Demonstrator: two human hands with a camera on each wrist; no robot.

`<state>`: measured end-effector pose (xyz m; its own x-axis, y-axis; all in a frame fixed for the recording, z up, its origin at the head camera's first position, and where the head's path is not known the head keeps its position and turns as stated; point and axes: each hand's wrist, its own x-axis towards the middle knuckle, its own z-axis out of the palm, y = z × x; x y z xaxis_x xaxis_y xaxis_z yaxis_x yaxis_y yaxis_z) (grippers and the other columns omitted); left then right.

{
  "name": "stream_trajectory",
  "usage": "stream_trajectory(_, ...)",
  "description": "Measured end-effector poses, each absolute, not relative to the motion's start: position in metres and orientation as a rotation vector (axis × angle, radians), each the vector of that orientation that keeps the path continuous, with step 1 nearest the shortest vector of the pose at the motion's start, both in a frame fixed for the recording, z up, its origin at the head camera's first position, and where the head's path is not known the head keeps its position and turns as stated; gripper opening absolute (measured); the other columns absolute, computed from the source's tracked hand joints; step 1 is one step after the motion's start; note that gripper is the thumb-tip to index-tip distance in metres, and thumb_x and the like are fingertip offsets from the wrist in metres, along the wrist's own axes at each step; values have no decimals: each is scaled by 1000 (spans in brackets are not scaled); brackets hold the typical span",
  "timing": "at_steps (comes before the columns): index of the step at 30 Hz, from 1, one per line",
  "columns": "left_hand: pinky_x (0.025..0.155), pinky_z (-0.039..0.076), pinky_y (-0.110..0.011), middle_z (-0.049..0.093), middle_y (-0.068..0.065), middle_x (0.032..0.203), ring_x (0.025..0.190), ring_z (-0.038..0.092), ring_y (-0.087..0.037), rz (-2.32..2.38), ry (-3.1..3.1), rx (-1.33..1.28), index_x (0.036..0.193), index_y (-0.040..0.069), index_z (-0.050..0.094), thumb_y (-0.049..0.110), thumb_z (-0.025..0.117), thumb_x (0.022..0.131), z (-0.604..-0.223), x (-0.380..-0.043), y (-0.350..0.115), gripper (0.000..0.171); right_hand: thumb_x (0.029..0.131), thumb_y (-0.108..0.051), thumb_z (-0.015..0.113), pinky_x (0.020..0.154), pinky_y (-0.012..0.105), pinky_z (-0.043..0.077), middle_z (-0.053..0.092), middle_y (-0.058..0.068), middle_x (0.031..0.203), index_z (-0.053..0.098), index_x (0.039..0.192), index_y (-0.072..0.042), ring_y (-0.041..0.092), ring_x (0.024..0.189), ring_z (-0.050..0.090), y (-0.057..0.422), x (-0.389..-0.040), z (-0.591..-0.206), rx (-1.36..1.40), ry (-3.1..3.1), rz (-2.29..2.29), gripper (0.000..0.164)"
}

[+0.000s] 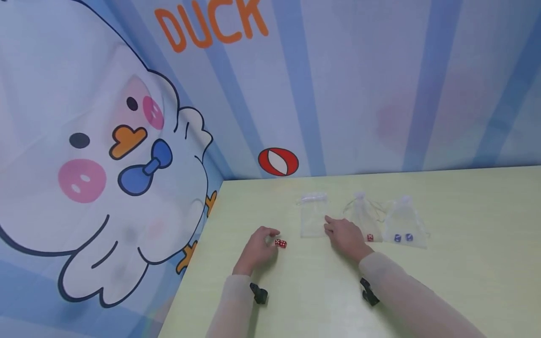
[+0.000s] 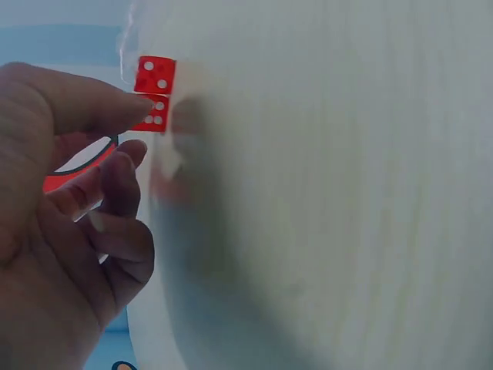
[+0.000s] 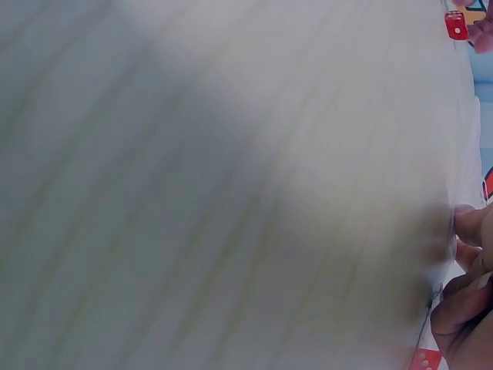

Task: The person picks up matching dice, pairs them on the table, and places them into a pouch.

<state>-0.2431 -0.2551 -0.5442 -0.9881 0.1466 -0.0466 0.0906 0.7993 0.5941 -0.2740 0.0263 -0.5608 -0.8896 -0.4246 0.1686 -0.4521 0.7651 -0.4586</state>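
Note:
Two red dice with white dots [image 2: 156, 75] sit side by side at my left hand [image 1: 259, 247]. In the left wrist view the thumb tip overlaps the nearer die, and the index finger reaches round beyond it; the pinch is partly hidden. A flat sheer white drawstring bag [image 1: 313, 220] lies to the right of these dice, with nothing visible inside. At its right edge rest the fingertips of my right hand [image 1: 345, 237]; the right wrist view shows only part of that hand.
Right of my right hand lie two more sheer bags. One holds a red die [image 1: 370, 237]; the other bag [image 1: 406, 211] contains blue dice [image 1: 403, 237]. A printed fabric backdrop [image 1: 346, 94] stands along the back and left sides of the pale table [image 1: 477, 225].

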Motion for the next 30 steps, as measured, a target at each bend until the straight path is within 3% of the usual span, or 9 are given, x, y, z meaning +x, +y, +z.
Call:
stream_trajectory(2,104,39,-46,58,-6,116,118,55,-28,928,2905,193,118,9,68,5,69,86,-547,-243,-256,33,97,-11,61,59,40,50,59,15,134,73,113,-5,38,89,68,26,-275,-560,702,-2919,784,21)
stream_trajectory(4,102,41,-45,58,-5,113,115,56,-27,915,2928,182,113,10,70,8,71,86,-549,-243,-256,27,97,-11,61,56,38,48,59,15,135,72,117,-5,33,77,66,26,-276,-560,689,-2926,807,24)
stream_trajectory(9,97,45,-44,57,-2,107,105,58,-23,899,2990,135,99,13,71,17,76,87,-552,-244,-256,14,98,-12,60,51,31,39,58,15,135,71,118,-5,20,56,48,25,-278,-559,679,-2911,848,24)
stream_trajectory(11,95,45,-44,56,-2,105,102,58,-23,908,2989,117,96,14,70,18,77,86,-552,-243,-257,12,98,-12,60,53,32,42,58,15,135,70,120,-3,22,62,55,26,-278,-559,678,-2913,863,26)
stream_trajectory(13,95,45,-44,56,-1,104,101,57,-22,919,2980,101,95,14,69,20,76,87,-553,-242,-257,12,98,-12,60,61,37,49,58,16,135,69,122,-2,29,80,66,27,-277,-560,686,-2916,866,28)
stream_trajectory(17,98,43,-45,57,-2,106,106,57,-23,979,2950,62,97,14,67,21,74,88,-551,-239,-258,13,97,-11,61,84,49,52,58,17,135,70,119,0,40,115,59,28,-277,-563,716,-2911,836,27)
stream_trajectory(20,96,44,-45,58,-3,109,107,56,-23,1030,2942,38,98,15,66,21,74,88,-548,-234,-258,14,97,-12,60,88,51,50,58,18,135,71,117,0,40,117,58,29,-277,-565,749,-2895,822,25)
stream_trajectory(27,66,46,-34,59,3,104,77,51,-18,1147,2884,149,97,17,65,20,74,88,-533,-217,-249,13,97,-13,61,88,51,50,58,18,133,72,116,1,40,115,59,31,-277,-562,775,-2876,848,25)
stream_trajectory(30,67,47,-29,61,6,101,78,54,-17,1161,2846,304,95,18,66,18,74,88,-529,-206,-237,11,96,-13,62,90,52,49,57,18,134,71,116,1,40,116,59,33,-278,-562,796,-2876,842,26)
